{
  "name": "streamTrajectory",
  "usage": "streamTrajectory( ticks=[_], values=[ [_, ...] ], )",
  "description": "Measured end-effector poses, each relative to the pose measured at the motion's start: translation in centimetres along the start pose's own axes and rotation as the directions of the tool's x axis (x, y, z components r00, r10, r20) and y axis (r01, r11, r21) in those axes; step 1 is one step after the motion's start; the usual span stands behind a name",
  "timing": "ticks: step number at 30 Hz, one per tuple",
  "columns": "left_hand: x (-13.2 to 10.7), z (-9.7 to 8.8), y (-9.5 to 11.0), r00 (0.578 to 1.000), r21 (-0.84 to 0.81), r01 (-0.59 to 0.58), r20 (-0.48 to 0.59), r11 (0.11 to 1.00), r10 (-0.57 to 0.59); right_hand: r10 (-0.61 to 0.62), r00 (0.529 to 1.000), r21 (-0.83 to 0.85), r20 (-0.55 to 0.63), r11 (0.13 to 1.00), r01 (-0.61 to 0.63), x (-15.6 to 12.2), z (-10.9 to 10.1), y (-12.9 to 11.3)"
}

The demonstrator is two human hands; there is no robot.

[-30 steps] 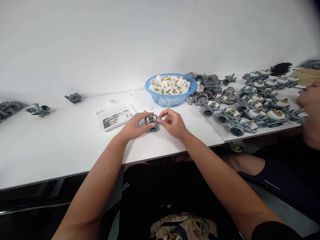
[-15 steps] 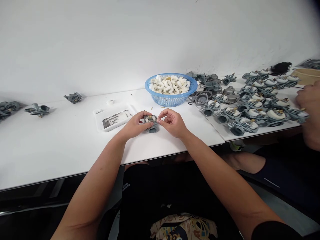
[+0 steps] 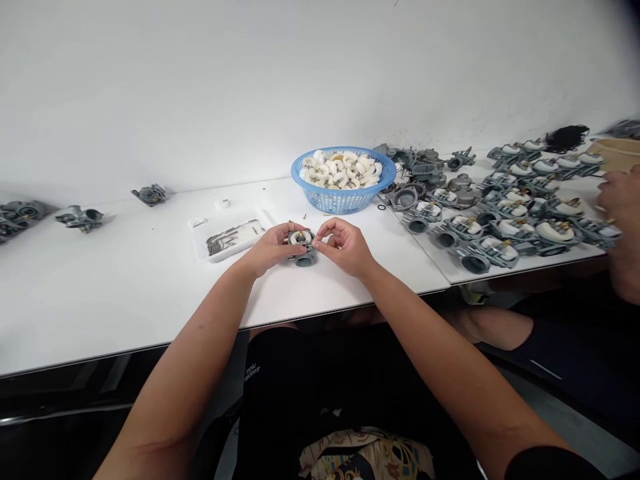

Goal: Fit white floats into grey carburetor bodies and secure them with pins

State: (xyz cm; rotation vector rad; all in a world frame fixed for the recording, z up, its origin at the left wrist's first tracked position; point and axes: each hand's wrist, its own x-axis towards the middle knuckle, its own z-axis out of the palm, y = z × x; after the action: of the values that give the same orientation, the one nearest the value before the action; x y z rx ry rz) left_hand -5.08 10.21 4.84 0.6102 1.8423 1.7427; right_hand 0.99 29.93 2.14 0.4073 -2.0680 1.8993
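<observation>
A grey metal carburetor [image 3: 305, 260] with a white float [image 3: 300, 237] in its upturned top rests on the white table in front of me. My left hand [image 3: 271, 250] grips it from the left, thumb laid across its front. At its right side, the thumb and forefinger of my right hand [image 3: 345, 247] are pinched together by the rim; whatever they hold is too small to name. Just left of my hands lies a white tray [image 3: 201, 250] with thin dark metal pins [image 3: 227, 240] in it.
Behind my hands stands a blue basket [image 3: 345, 200] of white floats [image 3: 340, 170]. Several carburetors [image 3: 505, 227] crowd the table on the right, near a co-worker's hand [image 3: 623, 200]. Other carburetor bodies [image 3: 80, 218] lie at the left. A black ring [image 3: 381, 207] sits beside the basket.
The view has shifted very slightly. Both hands stay at the carburetor, with only a tiny movement of the fingers.
</observation>
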Motion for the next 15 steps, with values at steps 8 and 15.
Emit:
streamTrajectory(
  ticks=[8, 15],
  values=[
    [0.1, -0.18, -0.42, 1.0, -0.007, 0.001, 0.013, 1.0, -0.001, 0.02, 1.0, -0.015, -0.018, 1.0, -0.02, -0.06, -0.19, -0.29],
    [-0.17, 0.11, 0.17, 1.0, -0.008, 0.015, 0.016, 1.0, -0.015, -0.006, 0.998, -0.075, -0.066, 0.997, 0.001, -0.29, -0.14, -0.37]
  ],
)
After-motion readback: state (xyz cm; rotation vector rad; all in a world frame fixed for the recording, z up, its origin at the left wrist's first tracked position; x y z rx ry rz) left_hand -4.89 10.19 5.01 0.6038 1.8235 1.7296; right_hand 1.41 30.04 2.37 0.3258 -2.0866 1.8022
